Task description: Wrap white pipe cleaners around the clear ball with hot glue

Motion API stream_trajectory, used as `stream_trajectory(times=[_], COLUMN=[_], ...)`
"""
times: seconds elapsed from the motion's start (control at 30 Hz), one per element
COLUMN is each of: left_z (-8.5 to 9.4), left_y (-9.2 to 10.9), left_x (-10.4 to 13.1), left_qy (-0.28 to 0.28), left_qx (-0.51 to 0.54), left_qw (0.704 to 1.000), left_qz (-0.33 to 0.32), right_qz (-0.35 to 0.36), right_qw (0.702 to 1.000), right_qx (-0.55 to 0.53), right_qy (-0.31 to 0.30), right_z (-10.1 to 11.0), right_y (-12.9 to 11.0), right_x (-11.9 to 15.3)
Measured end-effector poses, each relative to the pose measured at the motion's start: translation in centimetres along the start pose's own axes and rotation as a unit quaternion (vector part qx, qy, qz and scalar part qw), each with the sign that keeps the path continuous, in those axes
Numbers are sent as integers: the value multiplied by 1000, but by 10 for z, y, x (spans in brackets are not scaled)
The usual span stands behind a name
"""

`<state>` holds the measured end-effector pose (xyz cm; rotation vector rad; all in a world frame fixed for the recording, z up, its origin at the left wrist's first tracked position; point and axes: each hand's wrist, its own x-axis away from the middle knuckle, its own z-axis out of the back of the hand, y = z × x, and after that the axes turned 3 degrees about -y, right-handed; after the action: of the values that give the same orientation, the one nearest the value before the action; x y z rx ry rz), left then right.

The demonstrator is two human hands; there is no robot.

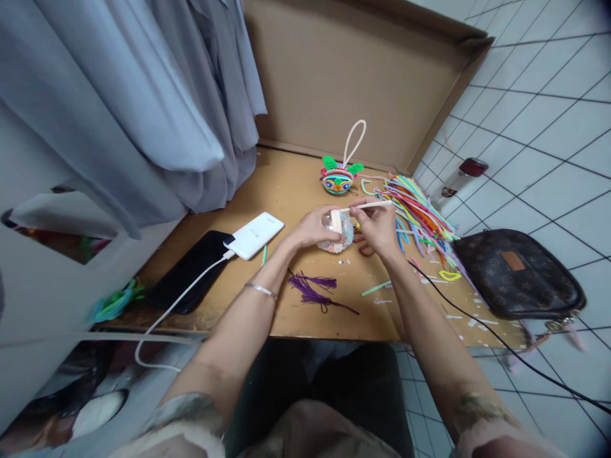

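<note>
My left hand (314, 228) is wrapped round the left side of a clear round ball (347, 234) that has a cream band across it. To its right, my right hand (378, 224) pinches a white stick-like strip (375, 205), whose left end meets the top of the ball. Behind the hands stands a colourful animal-head ornament (338, 181) with green ears and a cream loop. Nearer to me, purple tassels (312, 289) lie on the wooden table (296, 321).
A pile of coloured pipe cleaners (417, 213) lies at the right, beside a brown patterned bag (525, 273). A white power bank (258, 235) with a cable overlaps a black case (191, 273) at the left. Cardboard (353, 76) stands behind.
</note>
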<state>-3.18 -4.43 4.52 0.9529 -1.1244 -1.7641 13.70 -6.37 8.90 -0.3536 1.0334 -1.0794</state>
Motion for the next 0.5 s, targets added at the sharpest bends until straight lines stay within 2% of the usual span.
stream_trajectory(times=[0.1,0.27,0.5], left_z=[0,1,2], left_y=[0,-2,-1], left_x=[0,0,0], left_qy=[-4,-9,-13], left_qx=[8,19,24], left_qw=[1000,1000,1000], left_qz=[0,6,11], right_qz=[-18,-33,-45], right_qw=[999,998,997], right_qx=[-29,-49,-62], right_qy=[21,24,-15], right_z=[-3,-6,-6], right_y=[4,12,19], right_x=[0,2,8])
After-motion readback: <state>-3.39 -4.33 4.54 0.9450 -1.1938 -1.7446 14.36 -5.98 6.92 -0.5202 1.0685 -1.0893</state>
